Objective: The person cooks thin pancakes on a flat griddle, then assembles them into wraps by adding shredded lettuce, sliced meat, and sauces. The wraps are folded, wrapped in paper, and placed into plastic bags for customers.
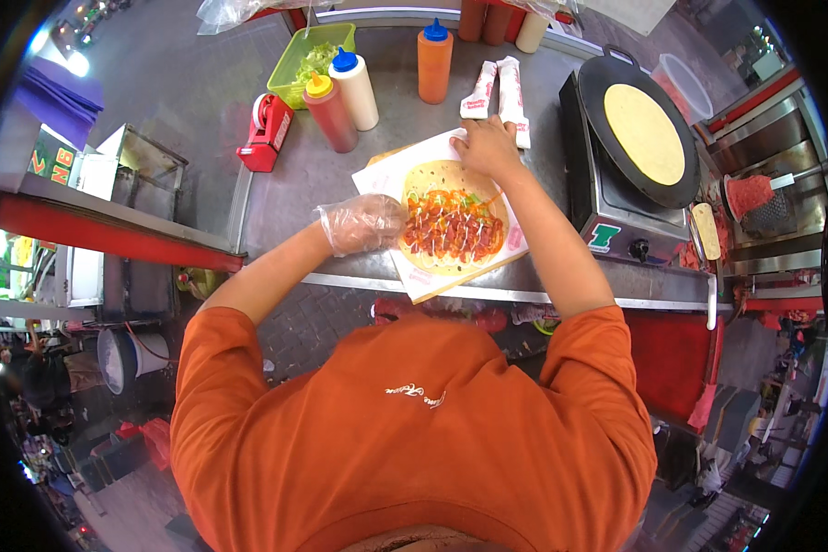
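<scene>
A round flatbread [432, 175] lies flat on white printed paper [391, 177], over a wooden board [488, 276]. Its middle is covered with red and orange filling [455, 230], shredded greens and thin white sauce lines. My left hand [368, 224], in a clear plastic glove, is at the flatbread's left edge with its fingers curled together; the fingertips are partly hidden. My bare right hand [488, 147] rests at the far right edge of the paper, fingers apart. Just beyond it lie two paper-wrapped rolls [479, 90] [511, 85], close to its fingertips.
At right, another flatbread [644, 133] lies on a black round pan [607, 74] over a gas stove [616, 235]. Sauce bottles [331, 112] [356, 89] [434, 63], a green tub [290, 69] of shredded greens and a red tape dispenser [265, 138] stand on the metal counter [290, 202].
</scene>
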The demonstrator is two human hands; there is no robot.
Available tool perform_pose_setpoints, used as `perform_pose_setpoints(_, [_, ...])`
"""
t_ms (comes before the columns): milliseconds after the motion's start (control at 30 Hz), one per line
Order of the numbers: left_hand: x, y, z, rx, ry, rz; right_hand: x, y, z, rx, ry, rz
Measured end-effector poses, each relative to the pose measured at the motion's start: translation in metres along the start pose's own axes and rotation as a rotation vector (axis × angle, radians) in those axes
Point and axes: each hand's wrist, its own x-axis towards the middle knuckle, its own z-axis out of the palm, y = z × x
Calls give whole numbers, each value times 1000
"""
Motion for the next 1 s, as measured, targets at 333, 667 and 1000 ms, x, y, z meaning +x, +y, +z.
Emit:
perform_pose_setpoints(333, [30, 17, 26, 139, 78, -732, 20, 4, 0, 108, -189, 30])
perform_pose_setpoints(667, [8, 29, -15, -69, 24, -332, 5, 20, 8, 187, -99, -5])
perform_pose_setpoints(1000, [17, 7, -4, 67, -58, -221, 7, 13, 12, 172, -112, 49])
